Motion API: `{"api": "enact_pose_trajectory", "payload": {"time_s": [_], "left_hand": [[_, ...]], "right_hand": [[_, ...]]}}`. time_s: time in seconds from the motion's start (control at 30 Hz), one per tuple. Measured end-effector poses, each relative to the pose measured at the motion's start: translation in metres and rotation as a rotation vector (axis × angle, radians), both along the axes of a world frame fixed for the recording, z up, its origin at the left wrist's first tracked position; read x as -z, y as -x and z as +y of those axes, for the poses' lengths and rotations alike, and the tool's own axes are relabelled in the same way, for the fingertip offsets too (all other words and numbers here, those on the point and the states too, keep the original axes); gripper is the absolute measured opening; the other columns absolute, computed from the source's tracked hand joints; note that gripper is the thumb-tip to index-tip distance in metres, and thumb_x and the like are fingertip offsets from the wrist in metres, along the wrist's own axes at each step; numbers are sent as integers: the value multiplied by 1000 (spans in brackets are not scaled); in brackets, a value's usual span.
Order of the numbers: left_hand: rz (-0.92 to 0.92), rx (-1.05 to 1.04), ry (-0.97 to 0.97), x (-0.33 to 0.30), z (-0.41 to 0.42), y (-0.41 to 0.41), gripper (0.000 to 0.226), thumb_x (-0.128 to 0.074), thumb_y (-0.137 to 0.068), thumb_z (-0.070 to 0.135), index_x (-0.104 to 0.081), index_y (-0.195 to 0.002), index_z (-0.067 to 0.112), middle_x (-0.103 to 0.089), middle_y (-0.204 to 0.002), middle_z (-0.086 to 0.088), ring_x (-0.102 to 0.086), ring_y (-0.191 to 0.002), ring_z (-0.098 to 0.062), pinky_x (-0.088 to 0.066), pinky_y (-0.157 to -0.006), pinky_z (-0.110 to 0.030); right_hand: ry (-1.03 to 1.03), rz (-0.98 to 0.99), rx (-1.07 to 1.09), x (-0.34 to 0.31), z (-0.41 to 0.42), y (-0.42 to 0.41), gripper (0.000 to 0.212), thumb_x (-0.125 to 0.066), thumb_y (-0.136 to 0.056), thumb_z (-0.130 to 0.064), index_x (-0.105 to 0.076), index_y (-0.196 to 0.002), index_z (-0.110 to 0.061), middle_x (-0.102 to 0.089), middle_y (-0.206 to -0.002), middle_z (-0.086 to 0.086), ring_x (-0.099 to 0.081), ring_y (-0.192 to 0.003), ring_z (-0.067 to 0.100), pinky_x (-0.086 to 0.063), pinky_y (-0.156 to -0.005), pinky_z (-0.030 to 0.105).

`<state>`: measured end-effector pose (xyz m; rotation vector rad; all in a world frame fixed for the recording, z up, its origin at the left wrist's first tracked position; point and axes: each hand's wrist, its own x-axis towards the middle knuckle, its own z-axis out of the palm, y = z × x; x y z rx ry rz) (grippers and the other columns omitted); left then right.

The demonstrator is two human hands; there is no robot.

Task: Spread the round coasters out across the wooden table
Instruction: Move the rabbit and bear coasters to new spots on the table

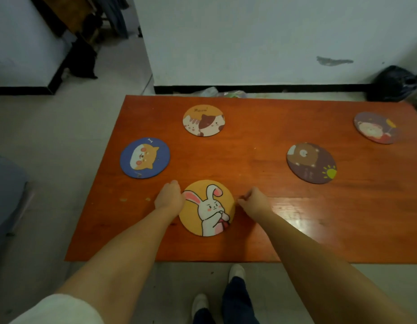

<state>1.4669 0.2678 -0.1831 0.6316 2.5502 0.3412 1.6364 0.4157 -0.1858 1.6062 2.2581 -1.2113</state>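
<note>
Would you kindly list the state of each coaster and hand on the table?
Rabbit coaster: flat, a hand at each side.
Dog coaster: flat, apart.
Cat coaster: flat, apart.
Bear coaster: flat, apart.
Far-right coaster: flat, apart.
Left hand: curled at rabbit coaster's edge.
Right hand: curled at its edge.

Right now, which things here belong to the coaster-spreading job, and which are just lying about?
Job: yellow rabbit coaster, blue dog coaster, orange cat coaster, brown bear coaster, purple round coaster, wooden table.

Lying about: black bag, crumpled plastic bags behind the table.
</note>
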Motion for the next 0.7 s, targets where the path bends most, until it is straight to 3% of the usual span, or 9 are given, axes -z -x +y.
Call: {"api": "enact_pose_trajectory", "payload": {"time_s": [0.17,0.4,0.47,0.57,0.63,0.7], "left_hand": [[8,70,-67,-26,45,-14,26,-49,-97,26,-57,-108,4,-63,-109,-17,-62,-99,-36,-53,-79,-44],[-30,162,-195,-45,154,-64,15,-51,-95,26,-57,-94,12,-61,-95,-7,-59,-86,-25,-50,-72,-37],[-43,146,-197,-39,186,-81,13,-53,-94,25,-58,-95,13,-63,-98,-7,-62,-89,-26,-53,-75,-38],[-59,89,-162,-24,231,-107,9,-53,-94,25,-55,-88,18,-62,-101,-2,-62,-94,-26,-53,-80,-38],[-53,65,-119,-15,257,-122,10,-54,-93,25,-53,-85,19,-62,-99,-2,-62,-94,-27,-54,-81,-38],[-63,40,-99,-7,280,-134,10,-54,-93,23,-52,-85,18,-65,-101,-9,-60,-88,-27,-53,-80,-38]], "right_hand": [[-78,-5,38,-30,48,-35,10,-56,-92,-13,-52,-92,-5,-68,-108,25,-63,-103,39,-51,-86,45],[-193,56,137,-51,145,-93,18,-53,-92,-9,-47,-75,-10,-68,-105,31,-64,-104,44,-50,-93,50],[-201,31,123,-52,174,-108,17,-52,-93,-13,-47,-78,-8,-66,-101,30,-63,-106,43,-48,-92,47],[-154,16,125,-48,217,-129,16,-56,-90,-11,-52,-75,-10,-67,-112,26,-61,-108,39,-47,-90,41],[-121,10,135,-40,244,-144,7,-58,-87,-9,-63,-88,-5,-69,-111,25,-63,-106,38,-47,-89,39],[-84,1,140,-30,270,-157,16,-57,-86,-8,-66,-97,-1,-70,-110,25,-65,-104,37,-49,-89,38]]}}
